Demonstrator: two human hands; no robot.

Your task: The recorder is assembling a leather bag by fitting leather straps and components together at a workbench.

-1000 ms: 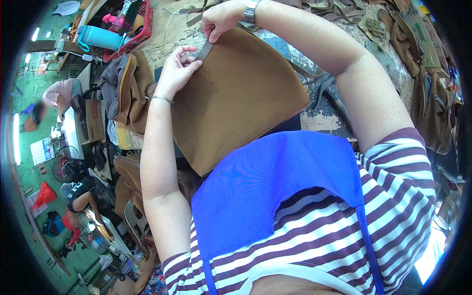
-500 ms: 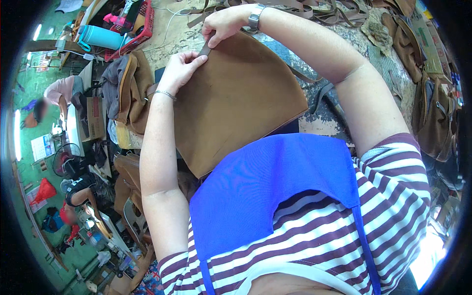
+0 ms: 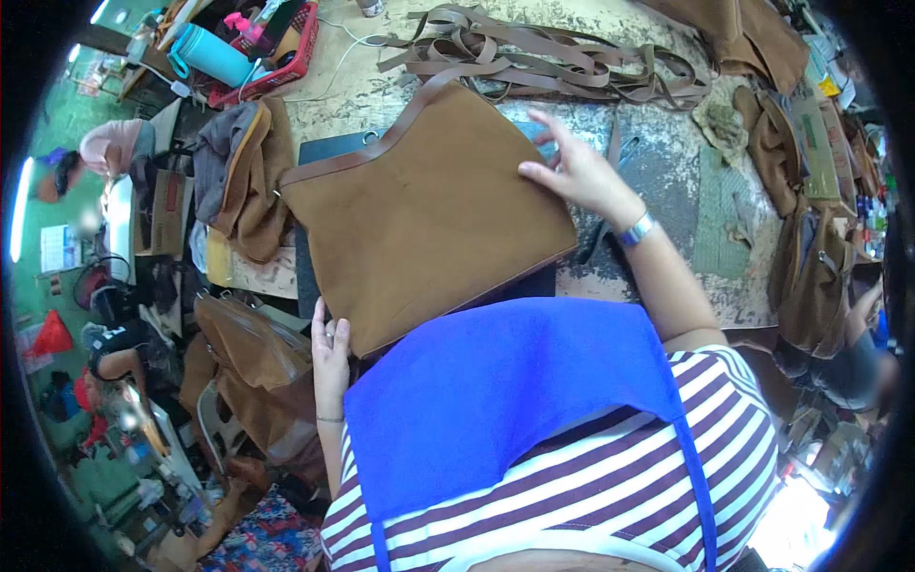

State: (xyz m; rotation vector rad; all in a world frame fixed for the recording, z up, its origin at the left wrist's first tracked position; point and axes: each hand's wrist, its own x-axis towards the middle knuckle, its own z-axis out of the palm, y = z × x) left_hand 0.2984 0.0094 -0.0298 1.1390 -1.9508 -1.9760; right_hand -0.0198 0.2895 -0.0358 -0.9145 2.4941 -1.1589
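Note:
A brown bag piece (image 3: 429, 219) lies flat and slanted in front of me, with a darker leather strip (image 3: 353, 162) along its curved upper left edge. My left hand (image 3: 331, 357) is at its lower left corner, fingers stretched along the side and the thumb close to the corner. At the opposite side, my right hand (image 3: 586, 176) hovers at or just touches the right edge, fingers spread and holding nothing. A dark mat (image 3: 308, 262) shows partly from under the piece. A small metal ring (image 3: 370, 138) sits beside the strip.
A heap of long brown straps (image 3: 553, 62) lies at the far side. At far left stands a red basket (image 3: 310, 48) with a light-blue bottle (image 3: 214, 55). Brown bags (image 3: 253, 186) lie left, more brown pieces (image 3: 767, 143) right. People work on both sides.
Both hands have left the strip at the top. My left hand came down to the near corner, my right moved to the right edge. The bag piece has turned and shifted nearer.

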